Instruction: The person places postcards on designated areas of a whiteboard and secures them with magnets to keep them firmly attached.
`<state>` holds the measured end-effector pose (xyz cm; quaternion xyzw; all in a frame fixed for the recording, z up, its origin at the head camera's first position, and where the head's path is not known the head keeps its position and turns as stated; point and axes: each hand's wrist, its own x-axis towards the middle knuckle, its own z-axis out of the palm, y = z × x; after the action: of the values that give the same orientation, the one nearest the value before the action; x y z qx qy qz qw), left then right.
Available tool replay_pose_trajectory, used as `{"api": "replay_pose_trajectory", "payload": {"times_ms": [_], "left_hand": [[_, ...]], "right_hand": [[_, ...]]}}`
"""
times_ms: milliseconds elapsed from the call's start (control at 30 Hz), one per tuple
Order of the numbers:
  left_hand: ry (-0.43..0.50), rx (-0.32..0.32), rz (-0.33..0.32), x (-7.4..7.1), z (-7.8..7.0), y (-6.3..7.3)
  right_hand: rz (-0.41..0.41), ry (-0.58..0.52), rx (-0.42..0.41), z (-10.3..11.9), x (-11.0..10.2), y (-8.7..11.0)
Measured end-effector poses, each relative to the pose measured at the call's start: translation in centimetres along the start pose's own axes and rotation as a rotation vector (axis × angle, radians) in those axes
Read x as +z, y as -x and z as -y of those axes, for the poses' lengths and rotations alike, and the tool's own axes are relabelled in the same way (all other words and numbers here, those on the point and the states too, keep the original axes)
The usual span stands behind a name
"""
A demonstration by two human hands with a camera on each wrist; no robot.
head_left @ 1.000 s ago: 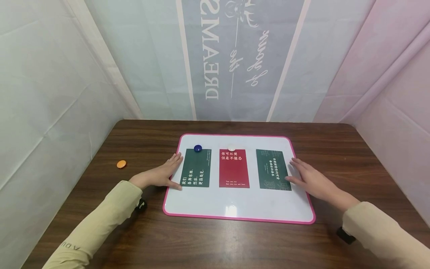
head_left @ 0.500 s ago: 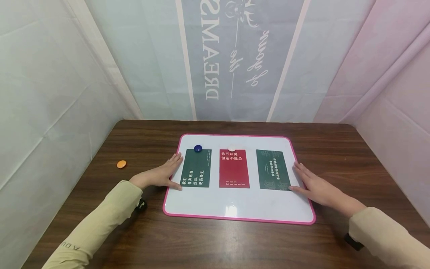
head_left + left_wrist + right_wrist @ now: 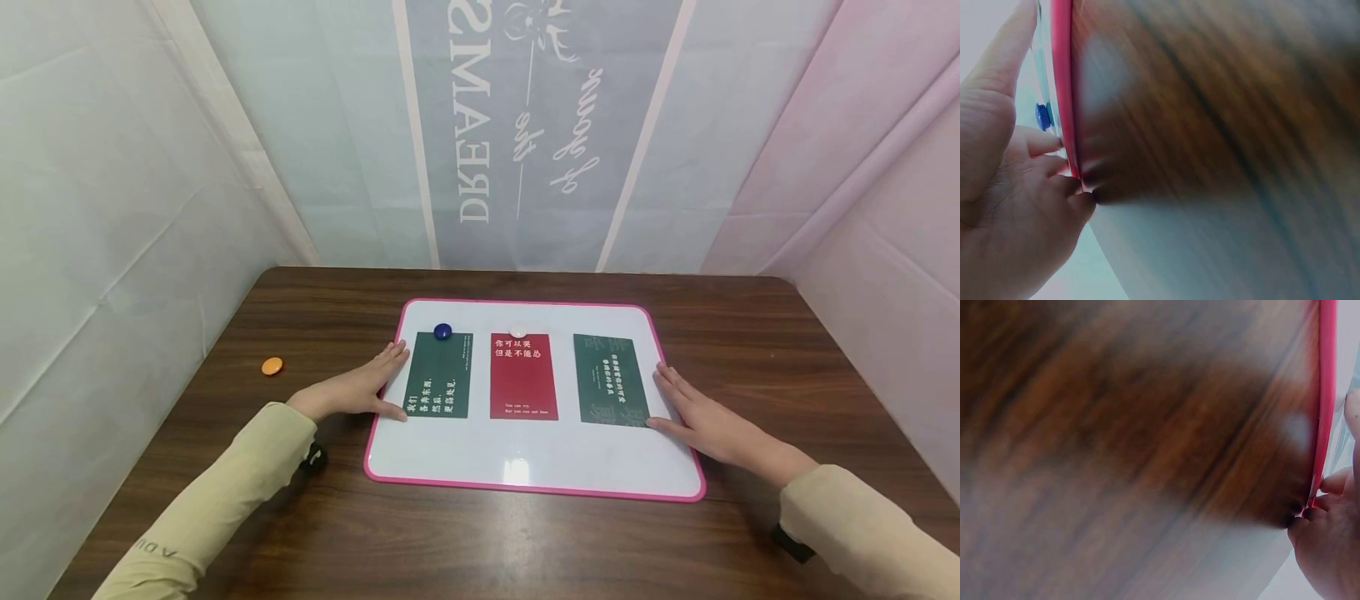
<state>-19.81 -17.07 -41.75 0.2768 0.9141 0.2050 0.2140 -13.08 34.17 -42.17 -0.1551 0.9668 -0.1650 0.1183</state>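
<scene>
A whiteboard (image 3: 450, 454) with a pink rim lies flat on the wooden table. My left hand (image 3: 360, 388) rests along its left edge, fingers extended and thumb apart, beside a green card (image 3: 446, 367). On the opposite edge lies my right hand (image 3: 707, 417), its fingers extended and the thumb tip at the lower corner of another green card (image 3: 600, 387). Between them is a red card (image 3: 522, 379). A blue round magnet (image 3: 442, 332) sits at the top of the left card, and a white magnet (image 3: 517, 331) at the top of the red one. In both wrist views fingertips meet the pink rim (image 3: 1065, 94).
An orange round magnet (image 3: 272, 366) lies on the brown table (image 3: 465, 542), left of the board. Behind the table hangs a printed curtain (image 3: 360, 167), with pale cloth (image 3: 97, 233) along the sides.
My right hand has slid right and slightly toward me, its thumb drawing back from over the right green card to its corner. My left hand, the cards and the magnets stay put.
</scene>
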Motion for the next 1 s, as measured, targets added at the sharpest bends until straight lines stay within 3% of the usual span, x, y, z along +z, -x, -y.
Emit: {"api": "replay_pose_trajectory", "payload": {"times_ms": [200, 467, 1000], "left_hand": [[0.030, -0.041, -0.055, -0.4, 0.4, 0.2], [-0.011, -0.051, -0.154, -1.2, 0.9, 0.6], [-0.037, -0.129, -0.379, -3.8, 3.1, 2.8]], "right_hand": [[-0.001, 0.019, -0.021, -0.1, 0.0, 0.2], [-0.001, 0.030, -0.030, -0.1, 0.0, 0.2], [0.010, 0.033, -0.024, -0.1, -0.1, 0.2]]}}
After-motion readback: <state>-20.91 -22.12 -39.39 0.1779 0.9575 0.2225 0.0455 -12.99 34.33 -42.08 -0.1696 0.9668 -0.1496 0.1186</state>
